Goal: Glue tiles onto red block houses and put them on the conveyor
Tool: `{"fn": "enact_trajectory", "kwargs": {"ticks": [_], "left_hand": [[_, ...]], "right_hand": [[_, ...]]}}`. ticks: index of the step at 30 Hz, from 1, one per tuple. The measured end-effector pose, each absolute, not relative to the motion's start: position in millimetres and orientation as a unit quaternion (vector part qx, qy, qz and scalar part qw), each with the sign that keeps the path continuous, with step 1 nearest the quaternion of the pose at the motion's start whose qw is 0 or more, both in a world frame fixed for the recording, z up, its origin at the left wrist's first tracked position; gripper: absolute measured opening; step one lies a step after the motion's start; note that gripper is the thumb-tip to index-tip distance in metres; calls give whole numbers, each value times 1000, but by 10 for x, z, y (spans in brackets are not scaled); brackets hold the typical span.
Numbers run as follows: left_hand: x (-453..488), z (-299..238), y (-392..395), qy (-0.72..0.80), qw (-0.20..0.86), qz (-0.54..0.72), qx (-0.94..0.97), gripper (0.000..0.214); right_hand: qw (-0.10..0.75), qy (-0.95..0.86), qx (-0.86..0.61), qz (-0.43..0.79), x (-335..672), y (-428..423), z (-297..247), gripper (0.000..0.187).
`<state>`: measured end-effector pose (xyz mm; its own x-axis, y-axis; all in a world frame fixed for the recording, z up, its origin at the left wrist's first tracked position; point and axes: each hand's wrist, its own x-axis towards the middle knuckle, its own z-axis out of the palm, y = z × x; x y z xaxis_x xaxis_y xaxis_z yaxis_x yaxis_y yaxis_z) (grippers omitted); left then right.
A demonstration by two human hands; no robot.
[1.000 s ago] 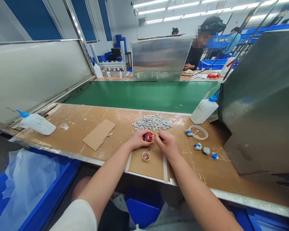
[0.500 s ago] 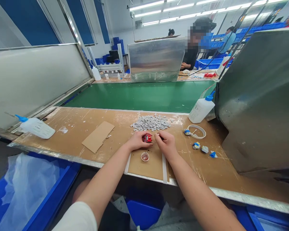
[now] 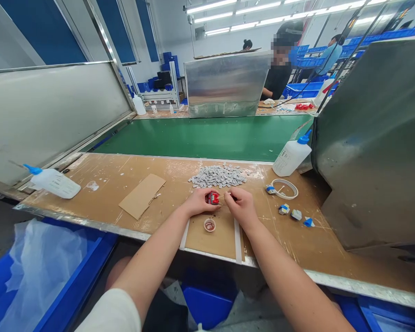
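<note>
My left hand [image 3: 198,203] is closed round a small red part [image 3: 213,198], held just above the brown worktop. My right hand [image 3: 241,206] is pinched on a thin pale stick whose tip [image 3: 222,197] touches the red part. A pile of several small grey pieces [image 3: 218,175] lies just beyond both hands. A little round cap [image 3: 209,225] with a reddish inside sits on the cardboard mat [image 3: 210,237] below my hands.
Glue bottles with blue tips lie at the left [image 3: 53,181] and stand at the right [image 3: 291,155]. A tape ring [image 3: 285,188], small blue-white parts [image 3: 294,214], a cardboard scrap [image 3: 142,195], a green conveyor [image 3: 207,137], a metal hood [image 3: 373,147] and a person [image 3: 280,69] working behind a metal screen.
Both hands stay together on the red part. Only the view shifts slightly.
</note>
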<state>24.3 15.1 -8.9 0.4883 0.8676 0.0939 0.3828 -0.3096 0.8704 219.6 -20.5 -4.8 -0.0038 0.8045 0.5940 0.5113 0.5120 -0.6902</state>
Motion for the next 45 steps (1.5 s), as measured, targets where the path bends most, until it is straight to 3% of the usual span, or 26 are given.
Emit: {"fn": "enact_trajectory", "kwargs": {"ticks": [16,33,36,39,42,45], "left_hand": [[253,-71,140,407,387,281,778,42],[231,-133,176,415,411,302,754,47],[203,-153,222,429,431,381,697,51],[166,-159,288,435,464,469,612,54],[141,-161,340,436,475,502,577,57],[131,-168,362,448,461,496,584,59]], "right_hand": [[531,-687,-465,174,2171,-173,-43,42],[535,-689,-441,212,2190,-223,11,41],[470,-756,-357,283,2214,-287,59,45],[331,-839,-274,335,2198,-344,79,47],[245,-888,-261,289,2150,-387,87,44],[217,-908,-293,207,2130,-404,110,44]]}}
